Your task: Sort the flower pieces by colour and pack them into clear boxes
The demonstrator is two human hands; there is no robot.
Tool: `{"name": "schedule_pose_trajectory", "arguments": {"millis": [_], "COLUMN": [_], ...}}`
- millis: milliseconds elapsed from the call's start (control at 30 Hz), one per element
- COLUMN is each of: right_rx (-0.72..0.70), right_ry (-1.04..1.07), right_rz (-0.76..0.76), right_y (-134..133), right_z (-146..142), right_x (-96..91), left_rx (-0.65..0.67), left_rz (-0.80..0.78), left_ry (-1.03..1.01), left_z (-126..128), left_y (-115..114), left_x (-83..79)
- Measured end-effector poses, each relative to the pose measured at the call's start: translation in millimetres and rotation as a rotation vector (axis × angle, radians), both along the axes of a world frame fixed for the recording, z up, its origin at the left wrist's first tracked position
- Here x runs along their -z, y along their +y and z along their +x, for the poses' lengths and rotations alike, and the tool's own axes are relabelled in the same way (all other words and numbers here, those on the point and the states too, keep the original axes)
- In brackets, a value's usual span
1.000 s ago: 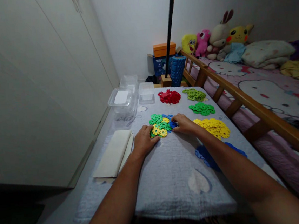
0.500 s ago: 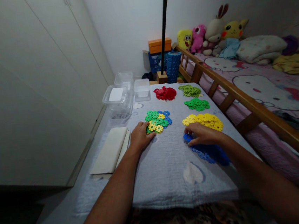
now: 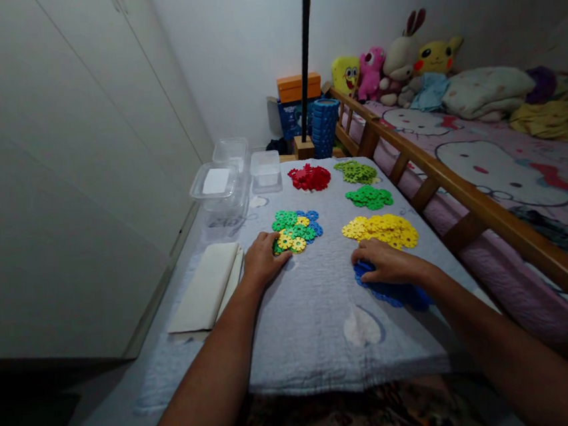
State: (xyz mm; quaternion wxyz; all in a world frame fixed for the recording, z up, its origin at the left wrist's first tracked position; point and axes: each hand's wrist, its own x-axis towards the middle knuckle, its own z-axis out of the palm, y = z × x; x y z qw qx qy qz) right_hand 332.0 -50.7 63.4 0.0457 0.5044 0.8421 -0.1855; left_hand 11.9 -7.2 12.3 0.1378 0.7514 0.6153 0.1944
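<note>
A mixed pile (image 3: 295,228) of green, yellow and blue flower-shaped plastic pieces lies in the middle of the grey quilt (image 3: 319,317). My left hand (image 3: 263,258) rests against its near left edge, fingers curled down over a few pieces. My right hand (image 3: 384,261) lies palm down on the blue pile (image 3: 396,290), fingers bent on the pieces. Sorted piles sit beyond: yellow (image 3: 383,229), dark green (image 3: 369,197), light green (image 3: 357,172) and red (image 3: 309,178).
Clear plastic tubs (image 3: 221,189) stand at the quilt's far left, with a folded cream cloth (image 3: 208,287) nearer. A wooden bed rail (image 3: 463,192) runs along the right. A black pole (image 3: 303,57), a blue roller (image 3: 325,127) and stuffed toys (image 3: 400,61) stand behind.
My right hand has left the mixed pile and swung right and toward me onto the blue pile. My left hand has stayed at the mixed pile's edge.
</note>
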Motion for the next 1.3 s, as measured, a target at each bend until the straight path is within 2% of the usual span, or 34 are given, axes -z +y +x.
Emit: {"name": "schedule_pose_trajectory", "arguments": {"millis": [133,233,433,633,900,1133,1300], "right_rx": [-0.023,-0.029,0.074,0.138,0.137,0.132,0.076], "right_ry": [0.004,0.041,-0.008,-0.049,-0.043,0.054,0.100], "right_rz": [-0.013,0.046,0.221,0.243,0.248,0.176,0.101], "right_y": [8,26,73,89,83,61,34], "right_z": [-5,-24,-75,-89,-72,-25,9], "right_x": [-8.9,-11.5,11.5,27.4,21.4,-3.0,-10.9], "left_rx": [-0.007,-0.011,0.005,-0.011,-0.011,-0.008,-0.012], "left_rz": [-0.009,-0.007,-0.002,-0.016,-0.015,-0.009,0.004], "left_ry": [0.013,0.009,-0.006,0.008,0.016,0.020,0.019], "left_z": [1,2,1,3,3,2,1], "left_y": [0,0,0,0,0,1,1], "left_x": [-0.8,-0.8,-0.8,-2.3,-3.2,-0.4,1.2]}}
